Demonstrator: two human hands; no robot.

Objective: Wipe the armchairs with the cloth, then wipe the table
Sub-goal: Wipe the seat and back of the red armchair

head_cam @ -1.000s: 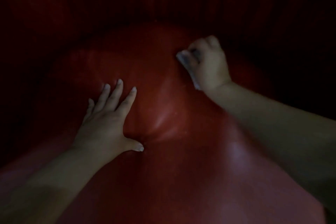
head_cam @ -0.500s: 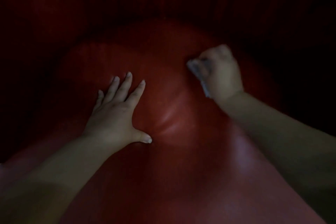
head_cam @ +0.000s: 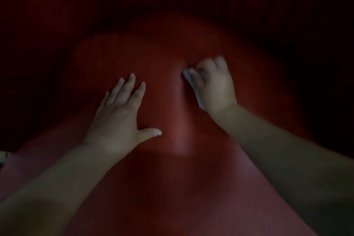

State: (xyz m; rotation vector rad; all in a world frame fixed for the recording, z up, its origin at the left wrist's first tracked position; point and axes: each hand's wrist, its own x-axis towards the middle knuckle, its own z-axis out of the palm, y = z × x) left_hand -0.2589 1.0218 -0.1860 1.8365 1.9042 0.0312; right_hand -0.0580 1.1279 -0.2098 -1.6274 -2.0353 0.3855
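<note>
Since a second ago the right hand (head_cam: pixel 212 84) has slid from upper right toward frame centre, dragging the cloth (head_cam: pixel 192 84) leftward; the left hand (head_cam: pixel 116 117) has barely shifted. Right fingers (head_cam: pixel 218 63) curl tight, clamped on the pale cloth, which shows only as a strip along the hand's left edge, pressed to the red seat. Left fingers (head_cam: pixel 130 84) are spread apart, palm flat, holding nothing, thumb stuck out toward centre. Both forearms run in from the lower corners. The armchair (head_cam: pixel 178 188) cushion fills the frame, glossy streak between the hands; backrest at top is too dark to read. Judging by this, the stroke is mid-seat: armchair wiping is underway, the table is not yet started and out of view.
</note>
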